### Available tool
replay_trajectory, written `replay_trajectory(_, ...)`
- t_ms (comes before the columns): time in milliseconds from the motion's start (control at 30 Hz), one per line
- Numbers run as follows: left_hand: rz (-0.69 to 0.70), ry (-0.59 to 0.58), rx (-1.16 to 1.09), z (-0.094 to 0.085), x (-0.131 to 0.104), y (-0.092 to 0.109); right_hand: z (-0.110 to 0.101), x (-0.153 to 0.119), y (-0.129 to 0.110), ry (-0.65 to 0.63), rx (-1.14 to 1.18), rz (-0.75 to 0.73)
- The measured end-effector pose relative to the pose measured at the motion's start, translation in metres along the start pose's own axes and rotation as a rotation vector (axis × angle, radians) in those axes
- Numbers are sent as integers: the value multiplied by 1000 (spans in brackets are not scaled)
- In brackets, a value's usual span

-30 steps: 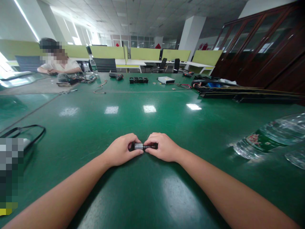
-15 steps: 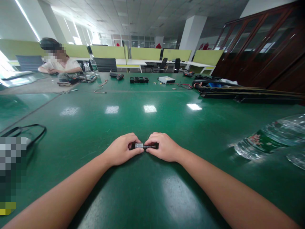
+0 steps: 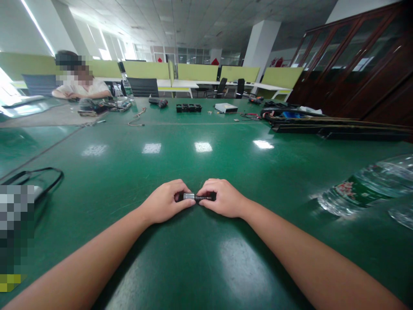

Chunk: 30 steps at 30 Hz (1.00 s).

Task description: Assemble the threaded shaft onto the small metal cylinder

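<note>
Green worktop (image 3: 200, 165) spread beneath a silver-and-black cylinder (image 3: 189, 196), its long axis running left to right, silver section leftward, dark ridged section rightward; left hand (image 3: 165, 202) and right hand (image 3: 226, 199) pinched it between their fingers.

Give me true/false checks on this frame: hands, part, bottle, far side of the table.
1. The left hand grips the end of the small black-and-silver cylindrical part that has the silver section. True.
2. The right hand lies flat, away from the cylindrical part. False: the right hand's fingers close around the part's dark, ridged end.
3. The clear plastic bottle with a green label is left of both hands. False: the bottle is to their right.
4. At the far side, the light-grey flat box is right of the black segmented block. True.
5. The tabletop is white. False: the tabletop is green.
</note>
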<state>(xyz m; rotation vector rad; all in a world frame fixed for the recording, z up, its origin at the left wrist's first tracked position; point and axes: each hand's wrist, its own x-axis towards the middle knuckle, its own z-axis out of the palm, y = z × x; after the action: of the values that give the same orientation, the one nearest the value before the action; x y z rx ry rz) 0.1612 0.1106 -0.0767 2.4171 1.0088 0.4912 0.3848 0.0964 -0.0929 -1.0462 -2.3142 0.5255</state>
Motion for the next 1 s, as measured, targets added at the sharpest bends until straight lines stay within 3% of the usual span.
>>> replay_trajectory(1000, 4, 4, 3, 1, -1, -3, -5, -2, 1, -34, 21, 48)
